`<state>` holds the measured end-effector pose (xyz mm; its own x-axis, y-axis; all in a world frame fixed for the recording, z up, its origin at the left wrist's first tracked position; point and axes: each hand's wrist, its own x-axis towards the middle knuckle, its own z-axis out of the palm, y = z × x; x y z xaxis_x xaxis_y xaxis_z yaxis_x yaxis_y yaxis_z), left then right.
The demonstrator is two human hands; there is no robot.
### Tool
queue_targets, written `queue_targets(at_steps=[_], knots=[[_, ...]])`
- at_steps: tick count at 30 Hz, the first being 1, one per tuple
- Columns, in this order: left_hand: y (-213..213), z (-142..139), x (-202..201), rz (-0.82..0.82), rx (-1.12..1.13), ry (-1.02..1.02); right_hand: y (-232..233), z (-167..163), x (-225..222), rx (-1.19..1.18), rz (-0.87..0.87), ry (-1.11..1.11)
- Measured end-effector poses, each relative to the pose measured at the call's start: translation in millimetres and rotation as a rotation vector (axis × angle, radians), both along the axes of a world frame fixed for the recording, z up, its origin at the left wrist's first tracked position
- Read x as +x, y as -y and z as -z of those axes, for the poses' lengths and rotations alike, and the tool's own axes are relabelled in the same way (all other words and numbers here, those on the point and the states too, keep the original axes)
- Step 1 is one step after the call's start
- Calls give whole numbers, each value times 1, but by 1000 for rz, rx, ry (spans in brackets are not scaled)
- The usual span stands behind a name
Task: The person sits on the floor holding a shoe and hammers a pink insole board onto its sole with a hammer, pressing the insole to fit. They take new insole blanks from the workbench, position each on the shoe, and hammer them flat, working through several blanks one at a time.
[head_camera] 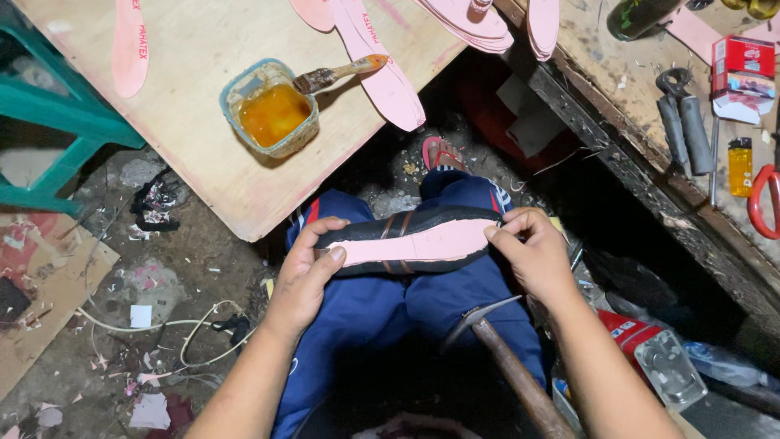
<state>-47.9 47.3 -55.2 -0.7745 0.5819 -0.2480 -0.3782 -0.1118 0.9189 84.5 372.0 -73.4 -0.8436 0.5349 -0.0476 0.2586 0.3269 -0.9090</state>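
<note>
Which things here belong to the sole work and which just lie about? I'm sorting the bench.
In use: left hand and right hand hold the black shoe with its pink insole; hammer on the lap; glue tub; brush.

Lying about: hand gripper, lighter, red box, teal stool.

Passage upward is blocked by the plywood board carrying the glue tub; the lap is obstructed by a hammer, while open floor is left leftward.
</note>
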Motion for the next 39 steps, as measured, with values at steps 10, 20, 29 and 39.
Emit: queue_targets(at_steps=[10, 20, 29, 39], knots=[[-3, -29, 11, -22, -627, -434, -2, -12, -8, 171, -197, 184], [-14, -24, 9, -174, -374, -58, 63, -104, 49, 569, -50, 279], [-18, -16, 4, -180, -260, 30, 71, -110, 92, 23, -371, 695], [-17, -7, 8, -205, -236, 21, 102, -77, 14, 457, -319, 214]])
